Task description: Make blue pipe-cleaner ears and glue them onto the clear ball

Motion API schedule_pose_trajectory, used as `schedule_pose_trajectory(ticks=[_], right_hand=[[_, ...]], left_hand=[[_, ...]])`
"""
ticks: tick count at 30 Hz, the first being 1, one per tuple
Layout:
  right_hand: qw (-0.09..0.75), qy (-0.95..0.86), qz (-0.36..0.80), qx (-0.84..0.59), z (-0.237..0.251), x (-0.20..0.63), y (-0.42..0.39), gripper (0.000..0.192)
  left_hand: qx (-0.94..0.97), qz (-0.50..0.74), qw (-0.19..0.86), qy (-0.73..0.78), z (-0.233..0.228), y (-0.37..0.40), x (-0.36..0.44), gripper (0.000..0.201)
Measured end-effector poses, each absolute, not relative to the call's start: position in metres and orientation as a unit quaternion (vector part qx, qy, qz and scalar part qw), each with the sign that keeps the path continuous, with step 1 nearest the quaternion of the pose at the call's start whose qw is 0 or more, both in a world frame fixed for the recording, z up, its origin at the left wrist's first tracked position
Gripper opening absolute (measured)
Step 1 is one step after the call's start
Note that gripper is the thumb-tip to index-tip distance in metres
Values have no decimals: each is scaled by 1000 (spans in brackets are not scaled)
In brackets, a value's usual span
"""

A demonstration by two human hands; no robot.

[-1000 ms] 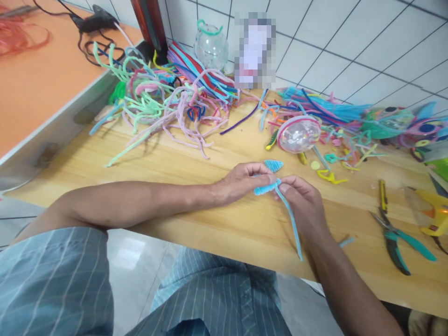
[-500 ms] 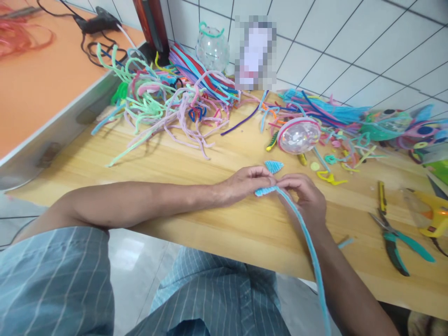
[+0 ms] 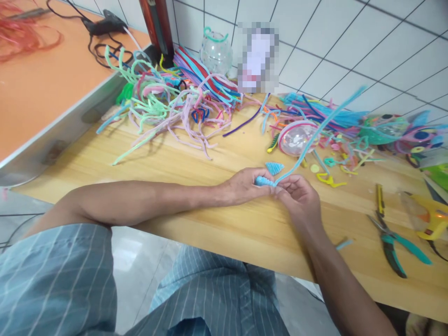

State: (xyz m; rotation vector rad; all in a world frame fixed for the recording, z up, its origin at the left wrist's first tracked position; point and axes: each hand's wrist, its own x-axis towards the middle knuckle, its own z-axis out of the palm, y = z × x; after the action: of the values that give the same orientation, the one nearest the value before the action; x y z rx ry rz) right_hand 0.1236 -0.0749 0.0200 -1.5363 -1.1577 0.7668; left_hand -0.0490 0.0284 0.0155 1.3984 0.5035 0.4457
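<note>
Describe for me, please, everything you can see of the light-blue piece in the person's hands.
The light-blue piece looks like fuzzy pipe cleaner: a short, ridged, wound body with a long, loose tail curving up and rightward. It is over the wooden table. The left hand grips the body, hiding part; the right hand appears to touch its right end.

On the table [image 3: 210, 228], pliers [image 3: 388, 233] lie between the right hand [image 3: 304, 201] and 1 glue gun [image 3: 436, 221], 1 dome [image 3: 292, 141] behind the hand.

Bright light glares white on glossy grey floor tiles [image 3: 128, 261], detail slightly soft, pale upright rectangle [image 3: 258, 58] pixelated.
</note>
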Motion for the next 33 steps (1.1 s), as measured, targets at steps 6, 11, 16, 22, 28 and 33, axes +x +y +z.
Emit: schedule_pose_trajectory(ticks=[6, 11, 16, 22, 28, 33], right_hand=[[509, -478, 327, -636, 23, 125, -78, 22], [524, -477, 287, -644, 31, 125, -77, 20], [540, -467, 258, -651, 32, 124, -75, 13], [558, -458, 258, -643, 30, 123, -76, 18], [552, -475, 238, -642, 30, 123, -81, 12], [515, -564, 138, -630, 22, 126, -86, 5]], left_hand=[[629, 200, 716, 228, 19, 28, -50, 20], [659, 183, 693, 228, 20, 27, -51, 16], [681, 169, 678, 219, 23, 26, -52, 13], [679, 178, 681, 209, 20, 27, -52, 14], [673, 194, 681, 216, 17, 27, -52, 21], [659, 237, 677, 229, 17, 29, -54, 21]])
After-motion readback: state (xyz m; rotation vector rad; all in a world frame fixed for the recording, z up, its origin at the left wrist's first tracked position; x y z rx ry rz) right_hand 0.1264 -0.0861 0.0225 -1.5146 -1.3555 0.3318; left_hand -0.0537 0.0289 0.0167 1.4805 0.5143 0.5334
